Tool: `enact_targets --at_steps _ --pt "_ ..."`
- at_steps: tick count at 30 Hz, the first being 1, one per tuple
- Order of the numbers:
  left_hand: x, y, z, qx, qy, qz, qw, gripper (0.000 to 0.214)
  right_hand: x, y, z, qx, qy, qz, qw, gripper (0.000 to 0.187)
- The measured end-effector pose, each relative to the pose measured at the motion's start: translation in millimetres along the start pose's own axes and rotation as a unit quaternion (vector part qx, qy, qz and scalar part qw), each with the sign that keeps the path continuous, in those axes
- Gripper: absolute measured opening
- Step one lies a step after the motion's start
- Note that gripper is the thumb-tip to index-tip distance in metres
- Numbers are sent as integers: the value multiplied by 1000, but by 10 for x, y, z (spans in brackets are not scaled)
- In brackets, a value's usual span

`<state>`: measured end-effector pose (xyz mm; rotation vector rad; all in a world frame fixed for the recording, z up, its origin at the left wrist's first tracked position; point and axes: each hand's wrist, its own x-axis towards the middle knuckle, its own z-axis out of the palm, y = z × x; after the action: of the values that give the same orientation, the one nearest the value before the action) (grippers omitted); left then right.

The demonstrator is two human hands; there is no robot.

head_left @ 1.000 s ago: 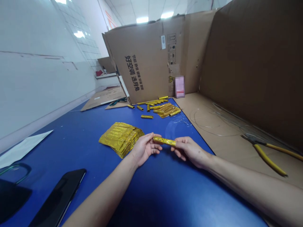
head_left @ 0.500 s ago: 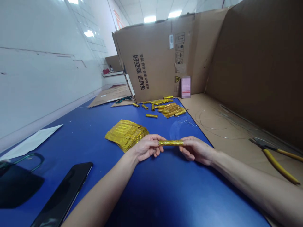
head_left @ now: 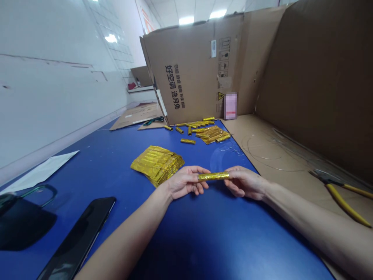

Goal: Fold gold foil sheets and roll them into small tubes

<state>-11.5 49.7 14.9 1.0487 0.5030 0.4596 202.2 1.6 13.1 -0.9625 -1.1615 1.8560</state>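
Observation:
Between my two hands a thin gold foil roll (head_left: 214,176) lies level, just above the blue table. My left hand (head_left: 188,182) pinches its left end between thumb and fingers. Its right end is gripped by the fingertips of my right hand (head_left: 244,182). Just beyond my left hand is a stack of flat gold foil sheets (head_left: 157,163). Farther off, several finished-looking gold rolls (head_left: 188,141) lie scattered, some of them on another fanned pile of gold sheets (head_left: 214,134).
Yellow-handled pliers (head_left: 346,198) and loose thin wire (head_left: 262,155) lie on cardboard at the right. At the left are a black phone (head_left: 78,237), a dark mug (head_left: 26,225) and a white paper (head_left: 40,171). A tall cardboard box (head_left: 195,74) stands at the back.
Both hands still hold the gold roll by its ends, with a slight shift of the fingers. The whole scene sits slightly farther right and higher in the view.

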Motion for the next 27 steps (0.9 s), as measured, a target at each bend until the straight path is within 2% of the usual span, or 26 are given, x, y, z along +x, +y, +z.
enact_targets --at_steps 2,7,14,19,27 --pt "3 -5 -2 3 -2 -4 1000 30 -3 2 -7 -2 -5 5 1000 18" --pt "39 -46 -6 0 37 6 999 23 14 38 1 5 5 1 1000 18" --pt "69 -62 -14 -23 68 24 997 22 36 -3 33 48 63 -24 997 11" --pt "82 -90 4 -32 66 7 997 20 21 -2 70 43 55 -42 997 20" --pt "82 -50 60 -74 54 22 996 29 51 61 42 27 90 -49 994 16"
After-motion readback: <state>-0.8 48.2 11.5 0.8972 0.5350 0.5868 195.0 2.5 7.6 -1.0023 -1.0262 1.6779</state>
